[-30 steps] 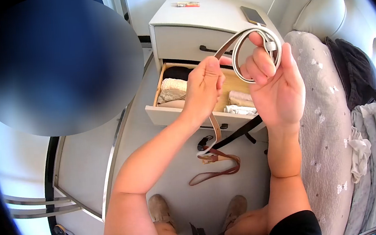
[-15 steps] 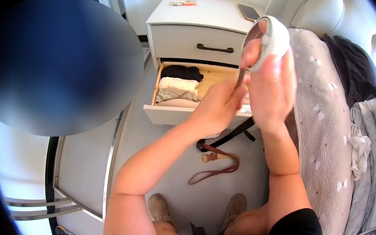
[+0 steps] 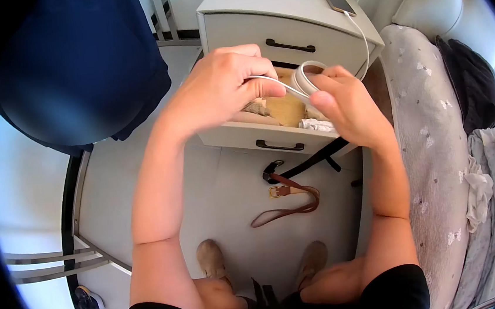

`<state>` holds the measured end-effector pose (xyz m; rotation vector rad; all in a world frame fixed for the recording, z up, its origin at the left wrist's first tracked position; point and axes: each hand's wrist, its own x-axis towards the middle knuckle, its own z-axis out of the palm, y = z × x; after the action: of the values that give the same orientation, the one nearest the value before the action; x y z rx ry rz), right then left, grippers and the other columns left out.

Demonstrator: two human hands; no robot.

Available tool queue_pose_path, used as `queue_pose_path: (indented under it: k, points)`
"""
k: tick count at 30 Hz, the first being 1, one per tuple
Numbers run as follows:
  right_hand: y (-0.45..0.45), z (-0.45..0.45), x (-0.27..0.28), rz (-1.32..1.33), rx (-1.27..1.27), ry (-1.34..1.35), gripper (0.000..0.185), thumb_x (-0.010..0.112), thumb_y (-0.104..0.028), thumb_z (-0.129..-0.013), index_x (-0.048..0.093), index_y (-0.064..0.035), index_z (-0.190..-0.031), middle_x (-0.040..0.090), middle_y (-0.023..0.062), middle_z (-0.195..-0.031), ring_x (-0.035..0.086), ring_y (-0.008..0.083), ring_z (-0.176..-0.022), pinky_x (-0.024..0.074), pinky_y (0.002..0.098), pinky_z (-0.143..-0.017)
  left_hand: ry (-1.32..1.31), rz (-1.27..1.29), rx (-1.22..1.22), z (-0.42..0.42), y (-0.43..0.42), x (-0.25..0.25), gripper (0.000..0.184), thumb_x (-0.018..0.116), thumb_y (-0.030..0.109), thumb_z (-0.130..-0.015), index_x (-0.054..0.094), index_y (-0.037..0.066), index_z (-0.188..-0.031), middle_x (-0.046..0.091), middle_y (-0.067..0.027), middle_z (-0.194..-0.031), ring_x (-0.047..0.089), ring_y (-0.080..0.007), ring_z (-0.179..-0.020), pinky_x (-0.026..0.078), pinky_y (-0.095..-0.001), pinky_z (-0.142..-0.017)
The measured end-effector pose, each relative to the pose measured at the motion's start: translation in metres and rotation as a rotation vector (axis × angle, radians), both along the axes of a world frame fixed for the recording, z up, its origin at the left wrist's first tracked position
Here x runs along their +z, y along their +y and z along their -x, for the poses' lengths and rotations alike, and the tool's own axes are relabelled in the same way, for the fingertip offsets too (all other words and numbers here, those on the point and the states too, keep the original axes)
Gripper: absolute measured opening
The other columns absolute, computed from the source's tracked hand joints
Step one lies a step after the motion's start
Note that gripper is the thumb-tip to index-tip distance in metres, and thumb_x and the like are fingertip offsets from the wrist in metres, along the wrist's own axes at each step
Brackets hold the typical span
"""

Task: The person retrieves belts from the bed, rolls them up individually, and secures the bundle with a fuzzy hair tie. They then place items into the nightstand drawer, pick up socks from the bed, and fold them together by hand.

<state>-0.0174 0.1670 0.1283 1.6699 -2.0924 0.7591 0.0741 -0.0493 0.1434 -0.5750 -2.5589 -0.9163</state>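
A white belt with a brownish inner side, wound into a loose coil [image 3: 311, 75], is held up in front of the open drawer [image 3: 245, 132]. My right hand [image 3: 352, 104] grips the coil, fingers inside the loop and thumb at its near side. Between the thumb and fingers of my left hand [image 3: 232, 85] is the belt's free end, seen edge-on and stretched toward the coil. Below my hands, folded cloth [image 3: 317, 125] lies in the drawer; my left hand and forearm hide part of its contents.
A brown belt [image 3: 290, 209] and a black strap [image 3: 313, 159] lie on the floor before the nightstand [image 3: 237, 32]. A phone [image 3: 338, 2] with a white cable rests on top. The bed [image 3: 423, 139] runs along the right. Dark blue fabric [image 3: 92, 62] hangs at left.
The belt coil has come down and slightly left in my right hand. My left hand has moved up and left, drawing the belt's end out from the coil. The view has shifted a little.
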Motion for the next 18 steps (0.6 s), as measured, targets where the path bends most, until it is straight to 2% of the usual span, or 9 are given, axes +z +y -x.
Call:
queue_pose_path:
  k: [3, 4, 6, 9, 11, 12, 13, 15, 18]
  points:
    - [0.016, -0.008, 0.019, -0.158, 0.171, -0.732, 0.056, 0.035, -0.04, -0.1, 0.059, 0.0101, -0.092, 0.052, 0.0082, -0.06, 0.044, 0.0141, -0.05, 0.0422, 0.0273, -0.056, -0.245, -0.323, -0.289, 0.015, -0.014, -0.024, 0.047, 0.059, 0.042, -0.089, 0.062, 0.0, -0.07, 0.052, -0.003, -0.065, 0.048, -0.0132, -0.059, 0.038, -0.0282, -0.055]
    - [0.014, -0.007, 0.013, -0.088, 0.237, -0.762, 0.07, 0.03, -0.051, -0.099, 0.06, 0.0112, -0.089, 0.046, 0.0016, -0.052, 0.036, 0.0056, -0.045, 0.0352, 0.0219, -0.046, -0.333, -0.389, -0.383, 0.018, -0.014, -0.029, 0.046, 0.058, 0.042, -0.091, 0.062, 0.001, -0.07, 0.052, -0.0008, -0.063, 0.046, -0.012, -0.056, 0.037, -0.0269, -0.054]
    - [0.009, -0.007, 0.007, 0.051, 0.376, -1.037, 0.074, 0.03, -0.057, -0.096, 0.06, 0.0101, -0.088, 0.046, -0.0005, -0.053, 0.036, 0.0049, -0.045, 0.0348, 0.0217, -0.045, -0.582, -0.571, -0.546, 0.018, -0.013, -0.036, 0.047, 0.055, 0.043, -0.092, 0.061, 0.002, -0.07, 0.052, 0.0014, -0.062, 0.044, -0.009, -0.051, 0.035, -0.0239, -0.05]
    - [0.003, -0.009, 0.007, 0.165, 0.572, -1.262, 0.074, 0.029, -0.06, -0.095, 0.059, 0.0078, -0.097, 0.043, -0.0061, -0.056, 0.033, 0.0035, -0.05, 0.042, 0.023, -0.059, -0.569, -0.727, -0.702, 0.018, -0.002, -0.031, 0.044, 0.053, 0.043, -0.093, 0.059, 0.003, -0.076, 0.052, -0.0001, -0.061, 0.044, -0.0086, -0.049, 0.036, -0.0235, -0.048]
    - [-0.004, -0.003, 0.004, 0.242, 0.789, -1.378, 0.067, 0.028, -0.052, -0.099, 0.057, 0.008, -0.106, 0.041, -0.0062, -0.062, 0.036, 0.0054, -0.059, 0.0445, 0.0246, -0.068, -0.583, -0.854, -0.646, 0.018, 0.003, -0.031, 0.04, 0.05, 0.041, -0.095, 0.055, 0.004, -0.083, 0.051, -0.0004, -0.064, 0.047, -0.0083, -0.051, 0.037, -0.0227, -0.048]
    - [-0.004, -0.005, 0.005, 0.326, 0.766, -1.471, 0.064, 0.027, -0.049, -0.1, 0.055, 0.0079, -0.111, 0.034, -0.0073, -0.062, 0.034, 0.0065, -0.057, 0.0428, 0.0251, -0.077, -0.586, -0.985, -0.666, 0.023, 0.003, -0.035, 0.038, 0.048, 0.04, -0.097, 0.052, 0.005, -0.085, 0.048, 0.0009, -0.065, 0.043, -0.0074, -0.052, 0.035, -0.0218, -0.049]
    - [-0.01, -0.006, 0.006, 0.436, 0.816, -1.505, 0.061, 0.025, -0.046, -0.101, 0.051, 0.0072, -0.116, 0.036, -0.0062, -0.065, 0.034, 0.0071, -0.059, 0.0426, 0.0258, -0.078, -0.594, -1.102, -0.601, 0.025, 0.007, -0.033, 0.038, 0.045, 0.04, -0.098, 0.05, 0.006, -0.083, 0.043, 0.0023, -0.065, 0.038, -0.0065, -0.053, 0.033, -0.021, -0.049]
    - [-0.018, -0.016, 0.011, 0.633, 0.758, -1.497, 0.057, 0.027, -0.044, -0.101, 0.047, 0.0063, -0.12, 0.042, -0.0035, -0.073, 0.038, 0.0081, -0.065, 0.0427, 0.0264, -0.08, -0.435, -1.121, -0.289, 0.024, 0.022, -0.029, 0.035, 0.043, 0.037, -0.1, 0.049, 0.006, -0.084, 0.042, 0.0027, -0.065, 0.033, -0.0056, -0.052, 0.03, -0.0203, -0.049]
    - [-0.029, -0.02, 0.01, 0.738, 0.625, -1.211, 0.051, 0.03, -0.037, -0.102, 0.04, 0.0063, -0.128, 0.045, -0.0008, -0.084, 0.043, 0.0108, -0.075, 0.0395, 0.028, -0.086, -0.344, -1.216, -0.228, 0.032, 0.046, -0.048, 0.03, 0.041, 0.03, -0.101, 0.054, 0.004, -0.104, 0.043, 0.0021, -0.068, 0.039, -0.0059, -0.057, 0.032, -0.0209, -0.049]
